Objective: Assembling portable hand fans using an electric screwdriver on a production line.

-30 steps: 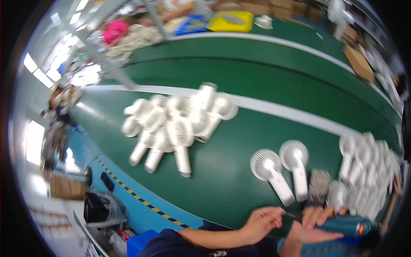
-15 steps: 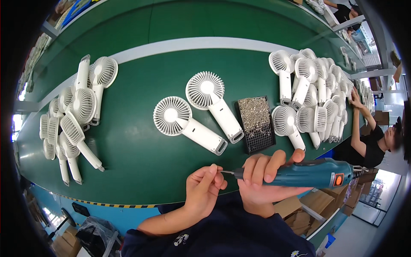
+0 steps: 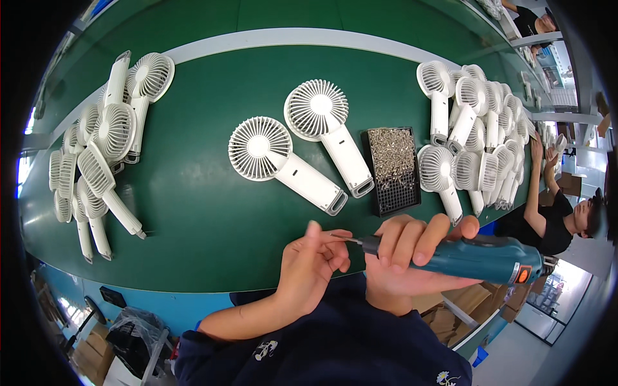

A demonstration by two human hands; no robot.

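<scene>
My right hand [image 3: 412,251] is wrapped round a teal electric screwdriver [image 3: 479,258], held almost level above the table's near edge with its bit pointing left. At the bit's tip is my left hand [image 3: 310,264]. Its thumb stands raised and apart, the index finger stretches along the bit, and the other fingers are loosely bent. Whether a screw sits on the tip is too small to tell. Two white handheld fans, a nearer one [image 3: 283,164] and a farther one [image 3: 331,135], lie just ahead with their handles toward me. Beside them stands a black screw tray [image 3: 394,204] with many small screws.
A heap of white fans [image 3: 112,132] lies on the left of the green table [image 3: 187,212], and a larger heap [image 3: 476,128] on the right. A co-worker [image 3: 547,215] at far right reaches toward that heap. Cardboard boxes [image 3: 460,309] stand below the near edge.
My left thumb has lifted away from the bit's tip, and the index finger has straightened. The right hand keeps hold of the electric screwdriver. The view has shifted, so the table's things sit higher.
</scene>
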